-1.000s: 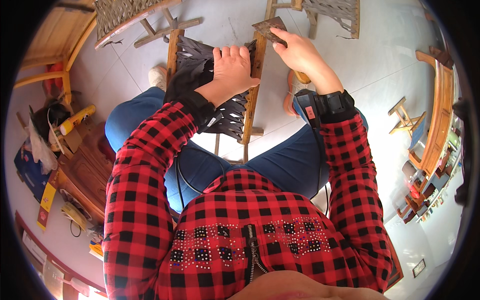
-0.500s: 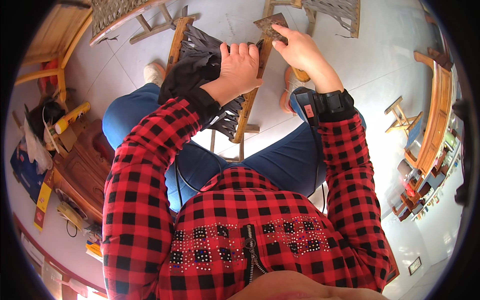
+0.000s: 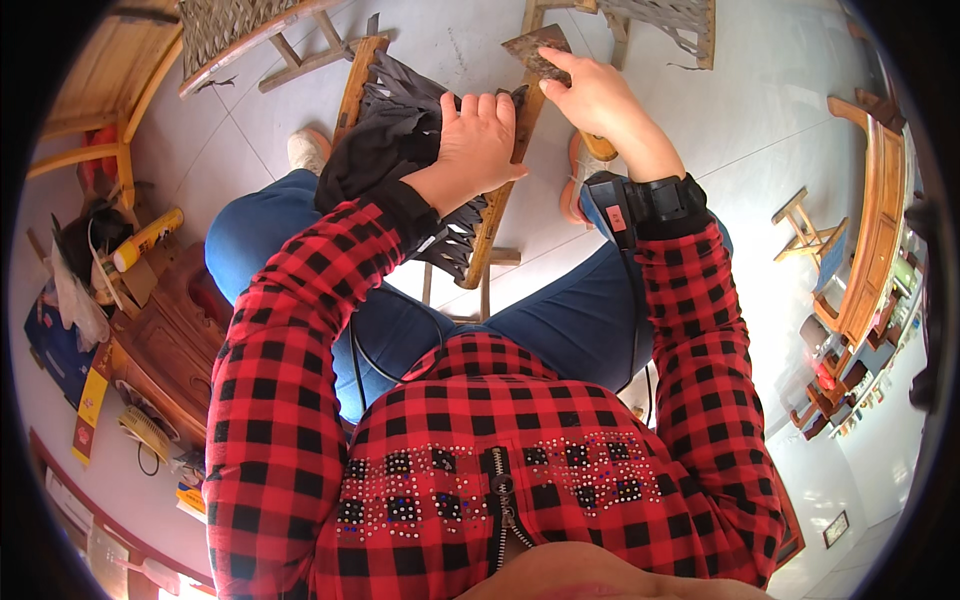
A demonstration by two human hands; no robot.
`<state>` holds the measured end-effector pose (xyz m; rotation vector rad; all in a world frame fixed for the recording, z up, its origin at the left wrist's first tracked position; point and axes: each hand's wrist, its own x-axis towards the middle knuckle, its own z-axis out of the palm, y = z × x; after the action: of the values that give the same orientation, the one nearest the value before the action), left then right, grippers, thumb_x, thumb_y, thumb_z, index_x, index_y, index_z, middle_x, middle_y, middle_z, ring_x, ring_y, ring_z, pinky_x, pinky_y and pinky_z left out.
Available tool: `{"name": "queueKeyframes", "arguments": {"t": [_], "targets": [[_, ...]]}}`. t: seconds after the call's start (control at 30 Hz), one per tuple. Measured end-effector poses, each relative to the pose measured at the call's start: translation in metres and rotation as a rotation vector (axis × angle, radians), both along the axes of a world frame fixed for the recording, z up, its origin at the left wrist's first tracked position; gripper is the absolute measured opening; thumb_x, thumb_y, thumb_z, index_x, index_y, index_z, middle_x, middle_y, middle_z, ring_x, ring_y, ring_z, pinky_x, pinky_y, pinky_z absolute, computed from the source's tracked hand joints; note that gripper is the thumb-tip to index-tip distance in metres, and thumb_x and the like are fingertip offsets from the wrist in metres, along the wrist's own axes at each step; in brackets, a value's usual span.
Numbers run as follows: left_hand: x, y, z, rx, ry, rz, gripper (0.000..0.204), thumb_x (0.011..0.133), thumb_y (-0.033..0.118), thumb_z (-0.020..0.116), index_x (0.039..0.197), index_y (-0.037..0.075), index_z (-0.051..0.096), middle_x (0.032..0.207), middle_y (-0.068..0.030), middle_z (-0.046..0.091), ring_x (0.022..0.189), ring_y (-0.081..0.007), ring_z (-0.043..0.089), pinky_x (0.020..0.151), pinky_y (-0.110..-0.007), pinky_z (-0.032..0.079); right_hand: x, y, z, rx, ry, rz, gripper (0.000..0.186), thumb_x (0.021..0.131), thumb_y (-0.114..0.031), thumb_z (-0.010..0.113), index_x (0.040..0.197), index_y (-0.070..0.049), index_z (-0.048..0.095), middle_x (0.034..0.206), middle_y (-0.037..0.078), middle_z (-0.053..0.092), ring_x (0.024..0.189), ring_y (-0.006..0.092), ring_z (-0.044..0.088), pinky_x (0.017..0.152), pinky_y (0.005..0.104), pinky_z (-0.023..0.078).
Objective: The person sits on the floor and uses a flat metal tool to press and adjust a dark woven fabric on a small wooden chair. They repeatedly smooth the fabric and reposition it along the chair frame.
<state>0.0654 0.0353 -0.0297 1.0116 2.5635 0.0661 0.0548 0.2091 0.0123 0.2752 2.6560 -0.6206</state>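
Seated person working a wooden chair frame (image 3: 500, 190) strung with dark webbing (image 3: 400, 130), held between the knees at upper centre of the frame.

Left hand (image 3: 478, 140) is clamping the frame's right rail over the dark strips; right hand (image 3: 600, 95) is pinching a flat brown piece (image 3: 538, 50) at the rail's top end. Judged step: fixing or pressing at that end. Next move likely calls for steady bracing by the left hand.

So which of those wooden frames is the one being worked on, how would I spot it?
Start from the blue-jeaned knees. The wooden frame leans between them, under the left hand. Unlike the frames lying on the floor beyond, its weave is dark strips and only partly done.
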Motion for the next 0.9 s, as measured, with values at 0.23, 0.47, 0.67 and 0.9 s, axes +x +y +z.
{"name": "queueKeyframes", "arguments": {"t": [0.23, 0.47, 0.67, 0.9], "targets": [[-0.032, -0.010, 0.007, 0.003, 0.062, 0.166, 0.097, 0.066, 0.059, 0.072, 0.133, -0.002, 0.038, 0.112, -0.0106, 0.054, 0.104, -0.0268, 0.052, 0.089, -0.042, 0.035, 0.004, 0.003, 0.010, -0.031, -0.028, -0.020, 0.048, 0.089, -0.030, 0.058, 0.135, -0.017, 0.048, 0.123, 0.019, 0.059, 0.113, 0.0369, 0.055, 0.095, 0.0400, 0.045], [-0.017, -0.019, -0.013, 0.054, 0.260, 0.013, 0.094, 0.073, 0.064, 0.064, 0.142, 0.008, 0.033, 0.146, -0.0115, 0.031, 0.128, -0.0310, 0.037, 0.105, -0.048, 0.027, -0.001, -0.003, 0.019, -0.011, -0.019, -0.085, 0.049, 0.090, -0.031, 0.055, 0.136, -0.017, 0.047, 0.121, 0.018, 0.060, 0.112, 0.0355, 0.056, 0.095, 0.0401, 0.045], [-0.037, -0.036, -0.012, 0.136, 0.138, -0.048, 0.095, 0.070, 0.070, 0.062, 0.145, 0.022, 0.030, 0.144, -0.0183, 0.032, 0.128, -0.0336, 0.036, 0.105, -0.046, 0.027, -0.005, -0.005, 0.023, -0.007, -0.047, -0.078, 0.047, 0.092, -0.031, 0.052, 0.137, -0.018, 0.046, 0.121, 0.015, 0.060, 0.111, 0.0328, 0.057, 0.094, 0.0402, 0.046], [-0.029, -0.021, -0.006, 0.013, 0.031, 0.159, 0.089, 0.073, 0.067, 0.060, 0.145, 0.022, 0.031, 0.132, -0.0168, 0.044, 0.114, -0.0349, 0.047, 0.089, -0.045, 0.040, -0.004, -0.003, 0.025, -0.020, -0.044, -0.081, 0.047, 0.091, -0.030, 0.053, 0.136, -0.016, 0.048, 0.117, 0.017, 0.062, 0.110, 0.0331, 0.058, 0.093, 0.0396, 0.046]]}}
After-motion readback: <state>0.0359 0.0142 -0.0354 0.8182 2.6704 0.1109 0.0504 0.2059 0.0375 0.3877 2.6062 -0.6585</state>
